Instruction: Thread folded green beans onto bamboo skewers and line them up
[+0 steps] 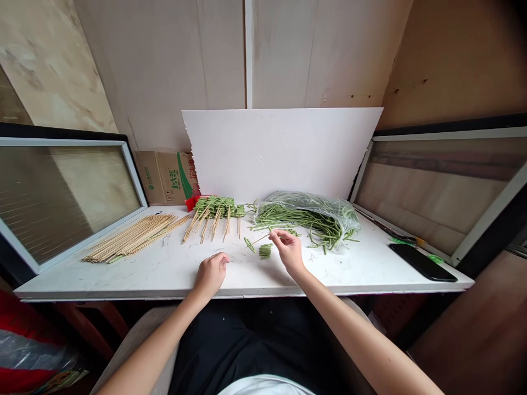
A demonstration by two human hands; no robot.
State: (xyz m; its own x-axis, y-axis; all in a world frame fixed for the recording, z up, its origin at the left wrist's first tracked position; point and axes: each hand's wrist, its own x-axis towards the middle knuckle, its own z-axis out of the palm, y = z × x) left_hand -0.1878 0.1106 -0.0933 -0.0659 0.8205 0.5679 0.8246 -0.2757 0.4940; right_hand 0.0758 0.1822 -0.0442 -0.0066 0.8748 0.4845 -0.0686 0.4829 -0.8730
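Thumb and fingers of my right hand pinch a thin bamboo skewer over the middle of the table. The skewer slants down to the left, its far end by a bent green bean piece; whether it pierces the piece I cannot tell. Below it lies a small flat row of cut green bean pieces. My left hand hovers near the front edge with curled fingers and no object showing in them. Behind it, stacked skewers of cut beans have their sticks pointing toward me.
Loose bamboo skewers lie in a pile at the left. Long green beans spill from a clear plastic bag at the back right. A black phone lies far right. A cardboard box and white board stand behind.
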